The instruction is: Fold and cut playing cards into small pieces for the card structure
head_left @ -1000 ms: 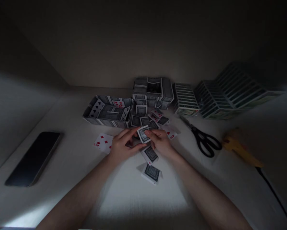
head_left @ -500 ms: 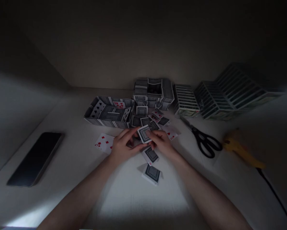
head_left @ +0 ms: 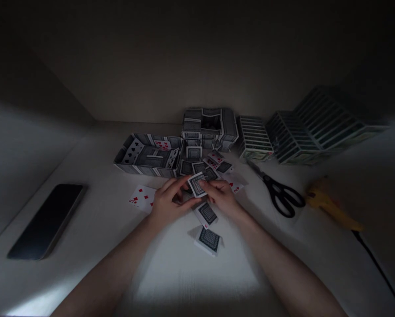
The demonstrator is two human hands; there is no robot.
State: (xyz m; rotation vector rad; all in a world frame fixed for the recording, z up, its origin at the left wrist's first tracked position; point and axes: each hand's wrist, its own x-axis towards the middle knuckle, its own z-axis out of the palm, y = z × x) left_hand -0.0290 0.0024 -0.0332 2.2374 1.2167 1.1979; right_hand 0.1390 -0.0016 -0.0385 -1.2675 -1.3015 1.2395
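Between my hands is a folded playing card (head_left: 196, 183) with its patterned back turned up. My right hand (head_left: 221, 193) pinches it, the thumb lying on its face. My left hand (head_left: 171, 196) grips the card's left side with its fingertips. Under and beyond the hands lie several folded cards (head_left: 211, 173). Closer to me sit two more, a folded card (head_left: 206, 213) and another folded card (head_left: 209, 239). A flat five of diamonds (head_left: 142, 197) lies left of my left hand, partly behind it.
At the back stand an open box made of cards (head_left: 147, 169), a larger card structure (head_left: 230, 125) and several slatted card blocks (head_left: 255, 136). Black-handled scissors (head_left: 281, 193) and a yellow glue gun (head_left: 332, 204) with a cord lie right. A phone (head_left: 47, 222) lies left.
My hands keep hold of the same folded card with almost no motion. The whole view has shifted very slightly.
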